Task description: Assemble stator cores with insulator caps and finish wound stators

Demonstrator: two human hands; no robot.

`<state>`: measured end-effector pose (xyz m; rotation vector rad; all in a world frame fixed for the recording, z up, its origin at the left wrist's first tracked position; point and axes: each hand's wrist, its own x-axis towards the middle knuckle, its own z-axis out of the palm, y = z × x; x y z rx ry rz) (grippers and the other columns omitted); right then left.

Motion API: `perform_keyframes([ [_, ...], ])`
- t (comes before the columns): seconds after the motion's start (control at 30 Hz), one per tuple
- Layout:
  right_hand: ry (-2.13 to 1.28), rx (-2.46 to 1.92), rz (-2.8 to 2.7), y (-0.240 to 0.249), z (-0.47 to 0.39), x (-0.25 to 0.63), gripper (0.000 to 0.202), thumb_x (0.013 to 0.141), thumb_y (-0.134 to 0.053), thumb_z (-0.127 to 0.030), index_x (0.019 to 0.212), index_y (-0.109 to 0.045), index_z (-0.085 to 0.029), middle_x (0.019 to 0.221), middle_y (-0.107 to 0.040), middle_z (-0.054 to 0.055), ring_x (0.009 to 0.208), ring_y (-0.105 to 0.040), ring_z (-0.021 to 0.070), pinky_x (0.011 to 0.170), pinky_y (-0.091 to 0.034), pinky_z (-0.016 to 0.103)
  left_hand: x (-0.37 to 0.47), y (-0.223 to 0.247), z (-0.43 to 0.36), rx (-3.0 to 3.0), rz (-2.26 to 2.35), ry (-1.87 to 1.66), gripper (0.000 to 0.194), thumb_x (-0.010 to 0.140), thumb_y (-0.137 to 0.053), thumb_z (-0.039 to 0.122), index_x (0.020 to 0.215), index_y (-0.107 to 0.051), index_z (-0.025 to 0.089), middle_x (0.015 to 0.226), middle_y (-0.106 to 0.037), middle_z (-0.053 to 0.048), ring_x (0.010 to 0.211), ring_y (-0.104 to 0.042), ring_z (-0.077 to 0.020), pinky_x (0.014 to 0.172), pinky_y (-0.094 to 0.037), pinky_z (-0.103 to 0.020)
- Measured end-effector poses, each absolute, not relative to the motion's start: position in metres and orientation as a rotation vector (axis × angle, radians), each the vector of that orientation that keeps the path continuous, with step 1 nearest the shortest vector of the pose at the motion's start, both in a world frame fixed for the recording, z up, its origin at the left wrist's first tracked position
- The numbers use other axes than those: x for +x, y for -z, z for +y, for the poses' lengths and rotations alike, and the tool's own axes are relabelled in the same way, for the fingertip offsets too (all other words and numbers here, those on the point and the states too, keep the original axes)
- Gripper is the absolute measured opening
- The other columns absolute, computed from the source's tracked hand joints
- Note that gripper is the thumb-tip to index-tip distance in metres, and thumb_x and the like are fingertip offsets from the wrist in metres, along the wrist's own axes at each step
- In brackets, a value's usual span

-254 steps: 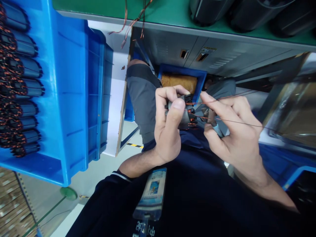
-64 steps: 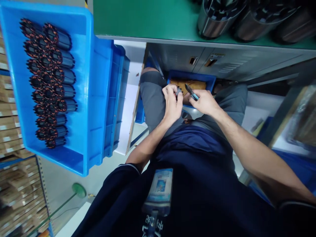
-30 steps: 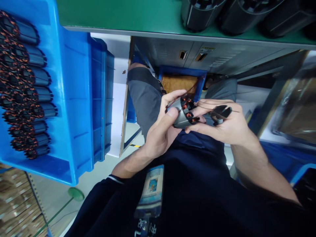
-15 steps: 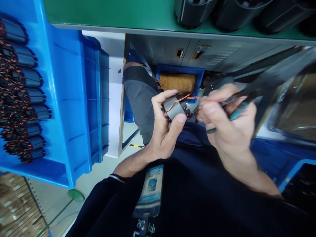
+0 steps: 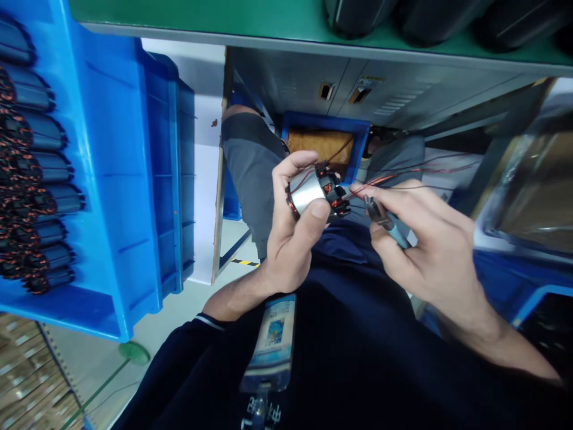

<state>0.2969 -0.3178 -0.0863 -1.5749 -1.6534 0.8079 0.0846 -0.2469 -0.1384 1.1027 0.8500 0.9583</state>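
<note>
My left hand [image 5: 293,230] is wrapped round a motor stator [image 5: 307,190], a silvery metal ring with black end pieces and copper windings. Its wired end faces right, toward my other hand. Several reddish copper wires [image 5: 385,178] run out of that end and fan off to the right. My right hand [image 5: 430,245] holds small pliers [image 5: 385,220] with teal grips, their dark jaws pointing up and left. Its thumb and fingers close around the tool, and the index fingertip lies against the wires close to the stator.
On the left a blue crate [image 5: 128,179] holds several rows of similar stators [image 5: 45,167]. A green-topped bench [image 5: 201,15] with black cylindrical parts [image 5: 358,18] crosses the top. Below it, a blue bin [image 5: 363,143] sits between my legs. A plastic-wrapped box [image 5: 537,185] is at right.
My right hand has shifted slightly right, and the pliers now point up-left beside the wires. The wires have spread out to the right. My left hand has turned the stator slightly.
</note>
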Motion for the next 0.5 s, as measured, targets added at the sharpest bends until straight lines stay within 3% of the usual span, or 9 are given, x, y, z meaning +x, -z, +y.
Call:
perform_keyframes([
  [0.13, -0.732, -1.515, -1.707, 0.083, -0.308, 0.294, 0.083, 0.099, -0.074, -0.005, 0.174, -0.071, -0.041, 0.143, -0.086, 0.006, 0.126, -0.085, 0.0345, 0.117, -0.072, 0.054, 0.084, 0.132, -0.252, 1.099, 0.856, -0.951, 0.062, 0.112, -0.067, 0.073, 0.167, -0.06, 0.046, 0.151, -0.069, -0.01, 0.134, -0.074, -0.0394, 0.12, -0.066, -0.064],
  [0.33, -0.726, -1.473, -1.753, 0.084, -0.31, 0.297, 0.087, 0.102, -0.075, -0.003, 0.18, -0.067, -0.041, 0.154, -0.087, 0.001, 0.132, -0.086, 0.0322, 0.135, -0.066, 0.055, 0.084, 0.134, -0.255, 1.109, 0.898, -0.955, 0.063, 0.106, -0.07, 0.076, 0.163, -0.064, 0.05, 0.155, -0.071, -0.008, 0.136, -0.073, -0.0425, 0.12, -0.067, -0.063],
  [0.5, -0.701, -1.505, -1.717, 0.091, -0.311, 0.297, 0.079, 0.101, -0.087, -0.004, 0.17, -0.077, -0.043, 0.154, -0.087, -0.003, 0.124, -0.092, 0.0325, 0.121, -0.077, 0.051, 0.086, 0.143, -0.257, 1.154, 0.901, -0.928, 0.065, 0.109, -0.063, 0.075, 0.167, -0.057, 0.047, 0.15, -0.07, -0.01, 0.134, -0.075, -0.0427, 0.117, -0.068, -0.061],
])
